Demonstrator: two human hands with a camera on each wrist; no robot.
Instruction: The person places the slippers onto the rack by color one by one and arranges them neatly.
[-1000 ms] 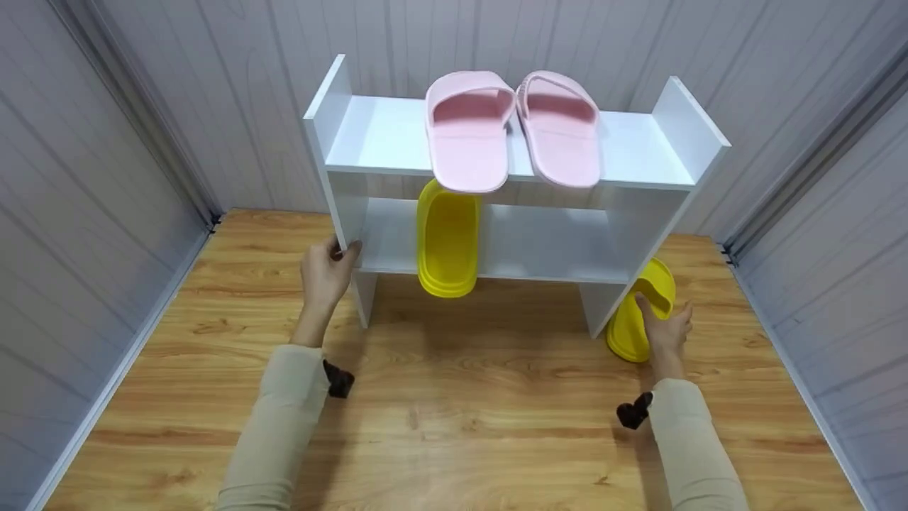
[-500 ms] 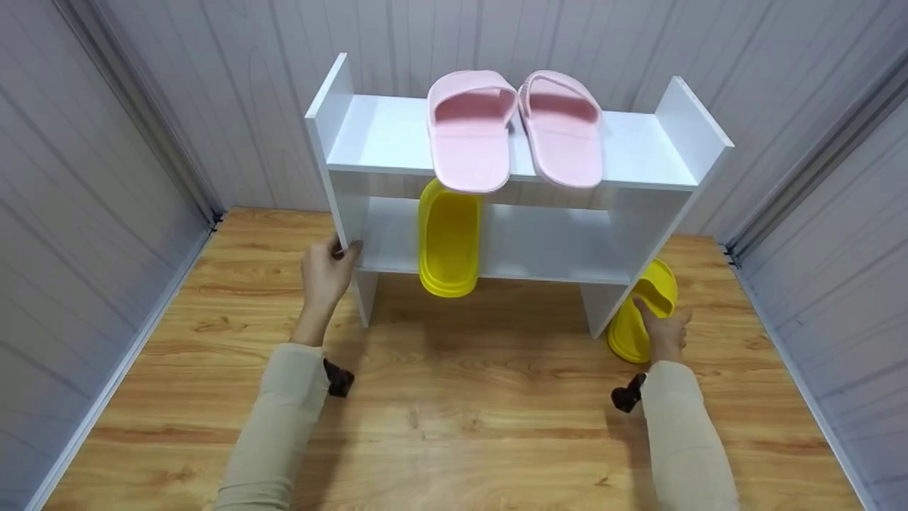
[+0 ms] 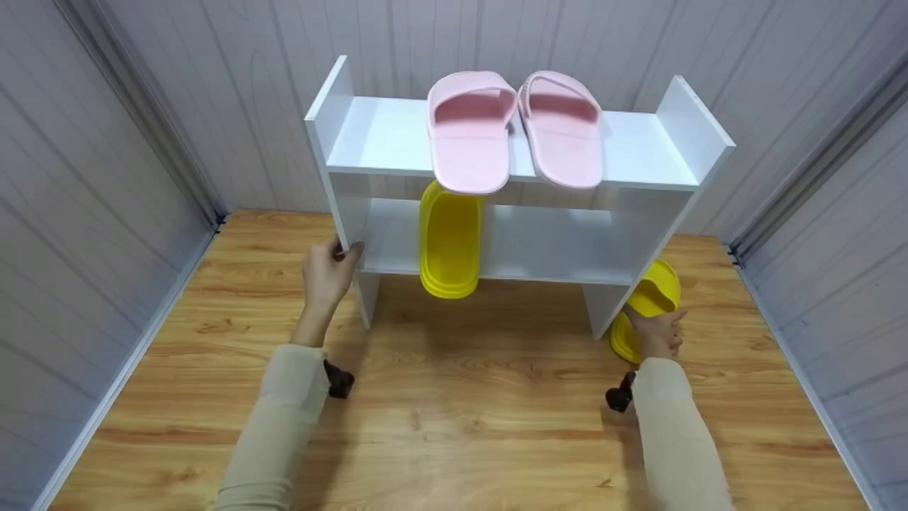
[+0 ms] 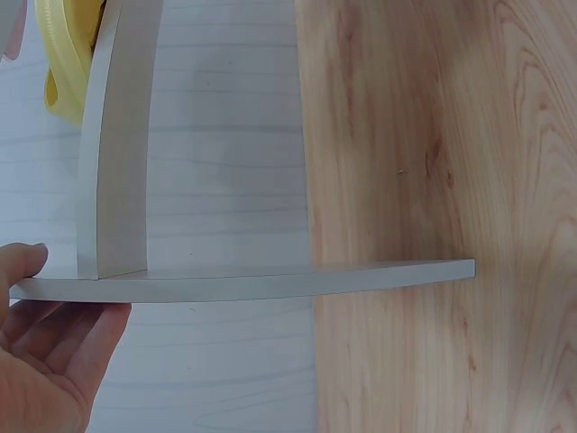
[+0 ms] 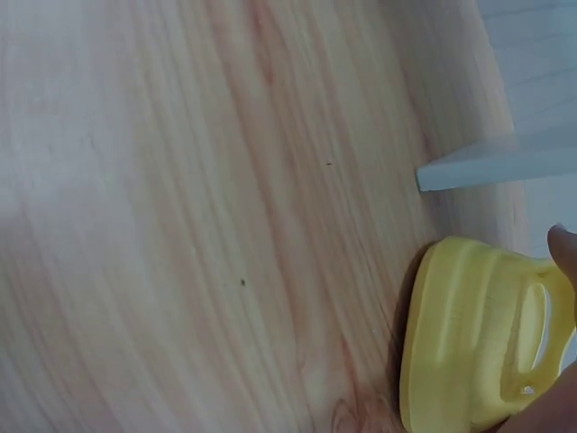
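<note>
A white shoe rack (image 3: 553,245) stands on the wood floor. My left hand (image 3: 330,273) grips the front edge of its left side panel, thumb on one face and fingers on the other in the left wrist view. One yellow slipper (image 3: 450,248) sits on the middle shelf, toe end hidden under a pink slipper. Another yellow slipper (image 3: 656,284) is on the floor beside the right panel. My right hand (image 3: 654,333) is over this slipper, thumb to its left and fingers spread to its right. In the right wrist view, the thumb (image 5: 563,253) is close to the slipper's side; contact is unclear.
Two pink slippers, one at left (image 3: 472,152) and one at right (image 3: 564,149), rest on the rack's top shelf, their ends overhanging its front edge. Panelled walls (image 3: 206,85) enclose the floor (image 3: 454,426) on the left, back and right.
My right hand has shifted left and come in over the floor slipper, its thumb moving toward the rack side. The left hand keeps its grip on the rack, and the slippers stay put.
</note>
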